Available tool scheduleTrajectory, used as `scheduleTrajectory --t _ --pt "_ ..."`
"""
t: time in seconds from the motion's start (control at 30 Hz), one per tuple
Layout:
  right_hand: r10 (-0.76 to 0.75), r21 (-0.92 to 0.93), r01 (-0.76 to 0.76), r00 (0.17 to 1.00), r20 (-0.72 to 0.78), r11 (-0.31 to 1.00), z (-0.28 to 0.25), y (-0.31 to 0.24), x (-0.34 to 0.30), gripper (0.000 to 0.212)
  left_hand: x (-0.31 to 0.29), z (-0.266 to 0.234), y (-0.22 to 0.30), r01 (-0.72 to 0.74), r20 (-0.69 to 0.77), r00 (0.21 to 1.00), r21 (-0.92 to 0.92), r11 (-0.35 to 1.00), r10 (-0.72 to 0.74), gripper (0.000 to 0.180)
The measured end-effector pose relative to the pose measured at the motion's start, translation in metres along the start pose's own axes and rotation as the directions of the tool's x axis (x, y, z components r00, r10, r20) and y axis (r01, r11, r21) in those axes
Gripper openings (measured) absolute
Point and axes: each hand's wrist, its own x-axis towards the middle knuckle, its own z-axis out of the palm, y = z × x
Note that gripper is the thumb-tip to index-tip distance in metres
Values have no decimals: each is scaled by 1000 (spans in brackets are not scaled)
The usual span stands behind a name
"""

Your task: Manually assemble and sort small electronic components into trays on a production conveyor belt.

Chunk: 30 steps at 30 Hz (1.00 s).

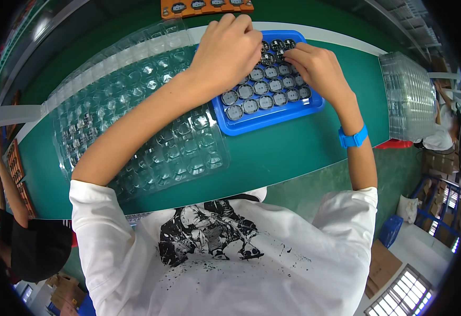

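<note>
A blue tray (272,125) lies on the green work surface, holding rows of round grey parts (246,91). Toward its far side the round parts (277,45) look black, with small components on top. Over the tray's far left corner is my left hand (229,52), its fingers curled downward; the fingertips and anything between them are hidden. My right hand (317,66), below a blue wristband, reaches in from the right. Its thumb and fingers are pinched at one of the black round parts in the far right of the tray.
Left of the blue tray lies a large clear plastic blister tray (162,158). An orange fixture (207,7) with round pieces sits beyond the far edge. Clear trays (408,97) are stacked at the right end. A person in black (41,247) works at the left.
</note>
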Motion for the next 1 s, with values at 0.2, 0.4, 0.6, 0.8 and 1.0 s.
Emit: scheduleTrajectory --t 0.2,0.4,0.6,0.8,1.0 --pt "-6 1 6 1000 31 1000 4 1 -2 11 5 -13 -2 42 -16 999 -18 999 -43 10" --pt "19 -17 -18 999 38 1000 4 1 -2 12 3 -21 2 190 82 980 -95 977 -183 13" --pt "8 -1 -8 1000 16 1000 4 1 -1 12 -1 -18 -1 142 16 990 -109 984 -141 13" --pt "3 -19 -3 999 41 1000 9 1 -1 13 -4 -13 -5 97 -10 995 -150 984 -100 13" --pt "78 170 -61 992 -98 984 -19 -18 5 19 2 -20 -1 43 88 996 -228 973 -23 20"
